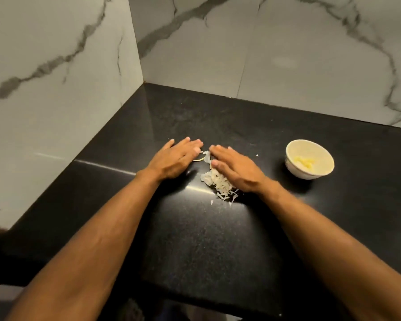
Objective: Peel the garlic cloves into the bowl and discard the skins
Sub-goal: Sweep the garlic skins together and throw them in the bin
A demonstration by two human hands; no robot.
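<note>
**Sam:** How far along is the job?

**Mia:** Nearly done, I think. Start with the big things. The walls [287,54] are white marble with grey veins. They meet in a corner. The counter [206,239] is black and shiny.

**Sam:** And the hands?

**Mia:** Both lie flat on the counter with fingers straight. The left hand [174,159] rests just left of the skins. The right hand [236,169] lies on top of the skins and presses on them. Neither hand pinches anything.

**Sam:** Where is the garlic?

**Mia:** The bowl [296,172] sits to the right, well apart from the hands. The peeled cloves [305,162] are inside, pale yellow. So the peeling looks finished.

**Sam:** What is left?

**Mia:** The skins [214,180] sit in a heap partly under the right hand. Some bits lie near the heap. I think the hands are sweeping them together. They must be thrown away next. One small round thing [198,158] hides by the left fingers. I cannot tell what it is.
</note>
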